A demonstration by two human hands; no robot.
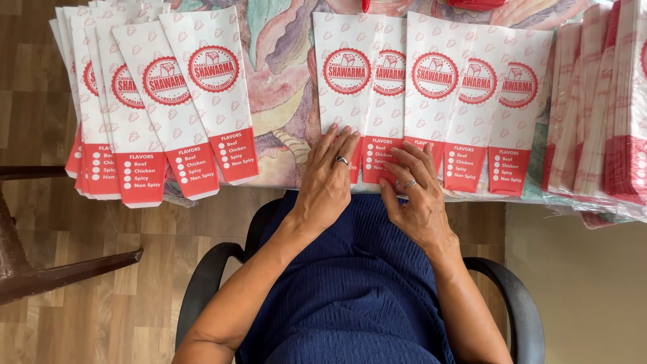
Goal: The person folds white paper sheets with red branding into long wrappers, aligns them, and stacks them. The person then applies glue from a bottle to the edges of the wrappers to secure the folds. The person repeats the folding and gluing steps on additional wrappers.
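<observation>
Lying lengthwise away from her, paper bags [364,114] under flat, spread left hand [328,182] and right hand [416,195].

Counted on the table: five red-and-white paper sleeves [431,101] in the middle row; two ringed hands [328,178]; one black armchair [519,303].

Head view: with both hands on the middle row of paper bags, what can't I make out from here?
- Bag bottoms under left hand and right hand: covered by the fingers.
- Wrapped stacks at right: cut off by the frame edge, count unclear.
- Red items at top: cropped, unidentifiable.
- Left fan of bags: overlapped, lower ones hidden.
</observation>
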